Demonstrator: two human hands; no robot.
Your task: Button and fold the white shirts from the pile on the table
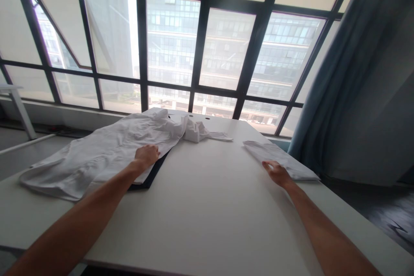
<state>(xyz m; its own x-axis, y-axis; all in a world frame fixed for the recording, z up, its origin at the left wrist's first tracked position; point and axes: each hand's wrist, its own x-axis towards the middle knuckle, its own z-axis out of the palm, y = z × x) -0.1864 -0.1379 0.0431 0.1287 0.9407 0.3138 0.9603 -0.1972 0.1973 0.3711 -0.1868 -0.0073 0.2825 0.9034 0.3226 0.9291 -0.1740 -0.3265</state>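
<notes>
My left hand [147, 155] is closed, its fingers curled down at the right edge of a white shirt [106, 155] spread out and wrinkled on the left of the table. Beneath that edge a flat dark navy piece [153, 172] shows; I cannot tell its kind. One sleeve [197, 131] of the shirt lies bunched toward the table's middle. On the right, my right hand [277, 174] has its fingers bent and close together at the left edge of a folded white garment [284, 159], which lies flat along the table's right side.
Both garments lie on a white table [207, 215]. Dark holes [207, 118] mark its far end. Behind it stand large dark-framed windows [173, 39]. A blue-grey curtain [339, 77] hangs at the right, and a white table leg [22, 112] stands at the left.
</notes>
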